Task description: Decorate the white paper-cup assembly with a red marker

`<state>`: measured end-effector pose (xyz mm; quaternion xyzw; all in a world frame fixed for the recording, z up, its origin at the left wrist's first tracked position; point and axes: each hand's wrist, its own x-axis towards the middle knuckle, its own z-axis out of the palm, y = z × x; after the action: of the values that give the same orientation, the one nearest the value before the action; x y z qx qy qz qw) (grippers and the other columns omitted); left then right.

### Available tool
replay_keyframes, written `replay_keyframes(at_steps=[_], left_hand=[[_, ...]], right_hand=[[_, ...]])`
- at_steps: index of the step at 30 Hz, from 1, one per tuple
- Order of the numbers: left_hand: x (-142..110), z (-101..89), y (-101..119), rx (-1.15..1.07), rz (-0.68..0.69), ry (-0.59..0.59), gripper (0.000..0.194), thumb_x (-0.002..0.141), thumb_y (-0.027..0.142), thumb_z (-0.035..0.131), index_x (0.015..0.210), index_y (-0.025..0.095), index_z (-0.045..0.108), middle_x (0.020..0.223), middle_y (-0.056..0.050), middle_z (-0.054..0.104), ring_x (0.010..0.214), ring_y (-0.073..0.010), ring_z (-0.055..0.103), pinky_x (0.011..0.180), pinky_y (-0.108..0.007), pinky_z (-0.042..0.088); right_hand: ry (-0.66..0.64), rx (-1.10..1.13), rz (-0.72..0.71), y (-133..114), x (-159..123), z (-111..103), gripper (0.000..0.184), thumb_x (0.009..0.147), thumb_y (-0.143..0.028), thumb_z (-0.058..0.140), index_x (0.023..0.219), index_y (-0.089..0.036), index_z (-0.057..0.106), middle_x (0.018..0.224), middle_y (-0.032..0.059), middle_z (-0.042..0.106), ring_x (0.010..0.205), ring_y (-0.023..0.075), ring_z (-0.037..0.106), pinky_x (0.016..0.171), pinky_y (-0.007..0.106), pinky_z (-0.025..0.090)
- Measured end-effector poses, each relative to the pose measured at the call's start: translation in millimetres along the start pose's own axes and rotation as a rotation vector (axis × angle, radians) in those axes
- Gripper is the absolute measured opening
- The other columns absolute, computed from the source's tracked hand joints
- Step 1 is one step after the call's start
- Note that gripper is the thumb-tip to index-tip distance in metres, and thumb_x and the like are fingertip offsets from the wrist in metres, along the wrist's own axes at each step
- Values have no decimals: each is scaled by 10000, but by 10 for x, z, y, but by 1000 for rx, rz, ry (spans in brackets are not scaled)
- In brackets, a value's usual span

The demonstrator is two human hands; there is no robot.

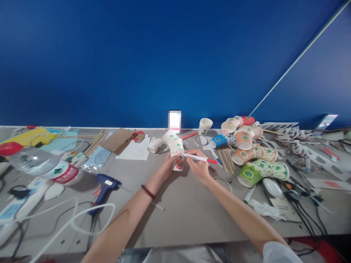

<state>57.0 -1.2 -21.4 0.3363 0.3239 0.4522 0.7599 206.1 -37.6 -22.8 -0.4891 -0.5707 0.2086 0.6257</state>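
Observation:
A white paper cup (177, 153) with green dots and a red-ringed round logo stands upside down on the grey table (178, 208). My left hand (169, 166) grips its side and wears a dark bead bracelet at the wrist. My right hand (199, 166) is closed on a white pen with a red cap (201, 158), its tip touching the cup's wall near a thin red wavy line. Other white cups lie just behind it.
Piles of printed paper cups (253, 153) and wooden sticks (226, 159) lie to the right. A blue glue gun (104, 187), white cables, a power strip and a plastic bottle (44, 164) are on the left. Cardboard (119, 140) and paper sheets sit at the back by the blue wall.

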Motion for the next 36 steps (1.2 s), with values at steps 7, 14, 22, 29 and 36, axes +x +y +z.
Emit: replay_keyframes(at_steps=[7,14,22,29,36], left_hand=[[-17,9,13,-1,-1,8,443,711,284,867,1103,123,737,1086,-132,786,952,-257,725,906,-372,519],[-13,9,15,13,5,-13,450,687,322,875,1070,127,739,1105,-134,785,966,-260,723,889,-354,518],[-16,-3,18,15,5,15,463,673,305,879,1074,124,735,1068,-135,782,925,-249,719,875,-360,516],[-21,3,27,30,9,-25,388,697,313,848,1040,153,763,1088,-117,787,955,-255,720,863,-335,525],[-39,21,53,5,-4,-9,385,670,271,867,1009,136,745,992,-107,786,922,-263,717,877,-362,527]], right_hand=[[6,3,-2,-7,-2,-5,36,828,-243,652,800,-254,671,905,53,799,863,258,763,789,394,596],[5,10,8,-9,12,-8,26,808,-254,656,783,-251,659,899,51,805,860,256,766,794,390,598],[7,7,31,-27,13,-16,30,822,-265,655,796,-251,652,912,57,808,878,256,762,813,400,596],[35,-24,30,-19,20,-17,41,813,-265,650,774,-254,639,861,57,806,797,256,759,729,383,583],[68,-43,41,-27,19,-13,63,819,-293,660,780,-253,631,800,37,784,732,239,731,696,370,571]])
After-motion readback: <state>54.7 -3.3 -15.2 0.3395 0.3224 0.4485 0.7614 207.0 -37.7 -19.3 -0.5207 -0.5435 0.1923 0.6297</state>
